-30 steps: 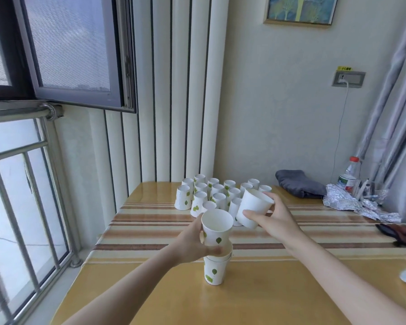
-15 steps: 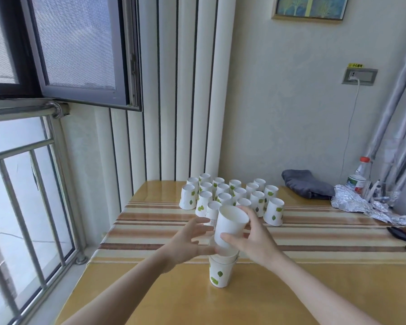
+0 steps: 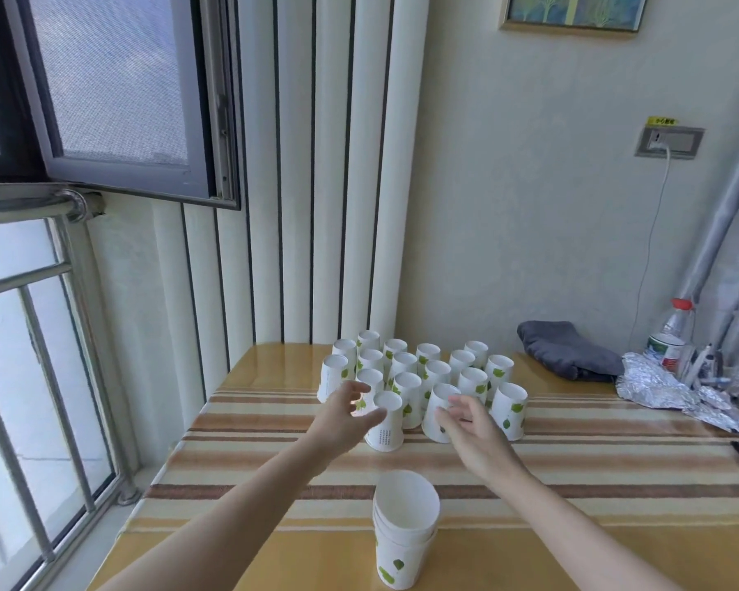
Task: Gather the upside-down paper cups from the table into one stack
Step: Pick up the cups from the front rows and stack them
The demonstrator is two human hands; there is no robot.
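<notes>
Both hands reach over the bench [image 3: 615, 484] toward the upside-down cups [image 3: 423, 368]. Left hand [image 3: 342, 415], grip apart, nears the front cup [image 3: 385, 422]; right hand [image 3: 472, 428], grip apart, beside another cup [image 3: 440, 409]. Stack [image 3: 405, 535] stands upright nearest the person, within easy return reach

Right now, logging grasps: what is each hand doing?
Left hand: open, holding nothing, beside an upside-down cup.
Right hand: open, holding nothing.
</notes>
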